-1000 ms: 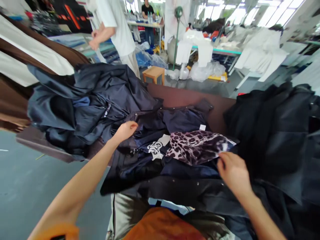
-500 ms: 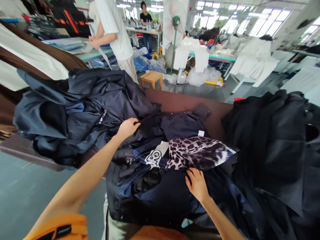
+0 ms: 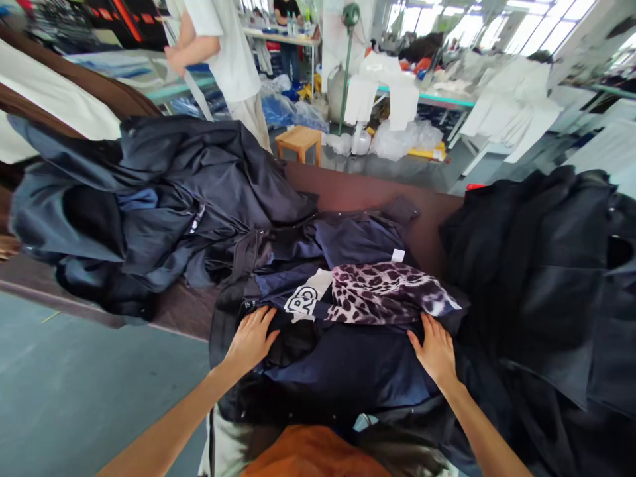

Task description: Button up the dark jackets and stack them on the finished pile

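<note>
A dark navy jacket [image 3: 358, 371] lies spread on the table in front of me, its lining showing. Across its middle runs a leopard-print fabric panel [image 3: 382, 291], with a white piece bearing black letters [image 3: 304, 301] at its left end. My left hand [image 3: 252, 339] rests on the jacket near the collar, fingers stretched and thumb apart. On the other side my right hand [image 3: 434, 348] touches the cloth by the panel's lower right end, its fingers also spread. A small white label [image 3: 398, 255] shows above the panel.
To the left is a heap of dark jackets [image 3: 199, 179]; on the right stands a pile of black garments [image 3: 541, 285]. The brown tabletop [image 3: 358, 189] shows behind the jacket. Beyond it are a wooden stool [image 3: 299, 139], a person in white [image 3: 236, 66] and a green fan [image 3: 350, 16].
My left hand has left the jacket's far upper edge and come down toward me near the collar. My right hand has slid right along the panel's lower edge. The view tilts slightly downward.
</note>
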`<act>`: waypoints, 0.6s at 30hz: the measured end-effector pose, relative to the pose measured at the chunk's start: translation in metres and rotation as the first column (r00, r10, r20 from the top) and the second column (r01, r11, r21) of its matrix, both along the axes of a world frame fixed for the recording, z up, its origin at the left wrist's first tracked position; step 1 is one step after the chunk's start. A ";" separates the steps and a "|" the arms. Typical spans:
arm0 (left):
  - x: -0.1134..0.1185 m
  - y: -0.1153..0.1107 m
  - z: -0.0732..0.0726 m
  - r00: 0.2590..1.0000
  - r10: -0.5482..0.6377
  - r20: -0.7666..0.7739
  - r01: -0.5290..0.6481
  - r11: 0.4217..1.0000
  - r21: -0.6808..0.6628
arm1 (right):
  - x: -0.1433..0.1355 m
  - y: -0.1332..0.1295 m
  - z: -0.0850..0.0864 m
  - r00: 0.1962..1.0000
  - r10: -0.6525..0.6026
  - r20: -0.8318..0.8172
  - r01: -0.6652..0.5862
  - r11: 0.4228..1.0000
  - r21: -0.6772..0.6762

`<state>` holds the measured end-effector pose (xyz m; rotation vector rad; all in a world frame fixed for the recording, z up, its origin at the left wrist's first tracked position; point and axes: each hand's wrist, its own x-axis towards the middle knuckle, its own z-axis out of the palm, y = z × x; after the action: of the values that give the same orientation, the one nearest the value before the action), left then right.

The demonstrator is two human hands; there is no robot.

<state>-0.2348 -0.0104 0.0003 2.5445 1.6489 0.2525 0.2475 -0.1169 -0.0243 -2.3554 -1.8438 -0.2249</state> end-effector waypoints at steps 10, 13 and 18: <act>0.027 0.135 -0.017 0.978 0.199 -0.069 -0.196 0.980 0.041 | 0.038 0.105 0.009 0.987 -0.143 0.077 0.162 0.917 -0.366; 0.035 0.185 -0.020 0.978 0.204 -0.033 -0.203 0.979 0.012 | 0.054 0.153 0.010 0.983 -0.163 0.084 0.183 0.914 -0.363; 0.031 0.240 -0.021 0.973 0.231 0.026 -0.231 0.973 0.008 | 0.080 0.213 -0.001 0.982 -0.163 0.096 0.184 0.945 -0.271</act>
<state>-0.2035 0.2294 -0.0209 2.3440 1.9396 0.3105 0.3278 0.0962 -0.0252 -2.7385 -1.8028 -0.0725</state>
